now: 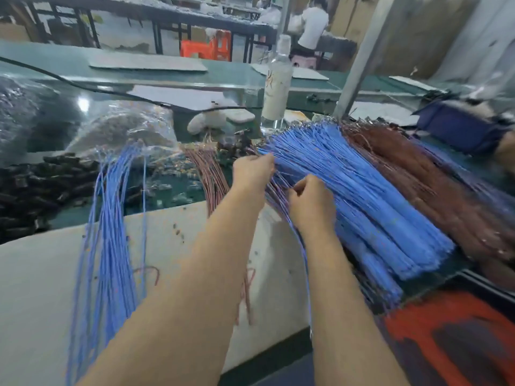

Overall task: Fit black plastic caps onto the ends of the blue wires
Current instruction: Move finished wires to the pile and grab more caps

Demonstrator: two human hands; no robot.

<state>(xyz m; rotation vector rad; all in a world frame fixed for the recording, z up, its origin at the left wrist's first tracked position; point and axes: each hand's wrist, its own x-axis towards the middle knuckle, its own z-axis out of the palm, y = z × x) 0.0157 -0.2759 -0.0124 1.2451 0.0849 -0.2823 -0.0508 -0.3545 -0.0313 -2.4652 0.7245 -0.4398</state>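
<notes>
- The room is a workshop: more long benches behind, a seated person [313, 23] and an orange stool [206, 47].
- The green bench [223, 73] carries a white board [41, 274] at its near edge. Both look smooth, so loose strands would likely slide.
- The blue wires [348, 190] lie fanned in a thick bundle right of centre, beside brown wires [432, 185]. A thinner bunch [111, 218] drapes over the board at left.
- Each strand is probably light, limp and quick to tangle, so take one close to its tip (a short end stays stiff enough to push).
- The left hand [252, 169] pinches strands at the bundle's left edge.
- The right hand [310, 204] is curled among strands; what it holds I cannot tell.
- The black caps [41, 190] are heaped far left. They are likely small, hard and light, so pinch one by its sides.
</notes>
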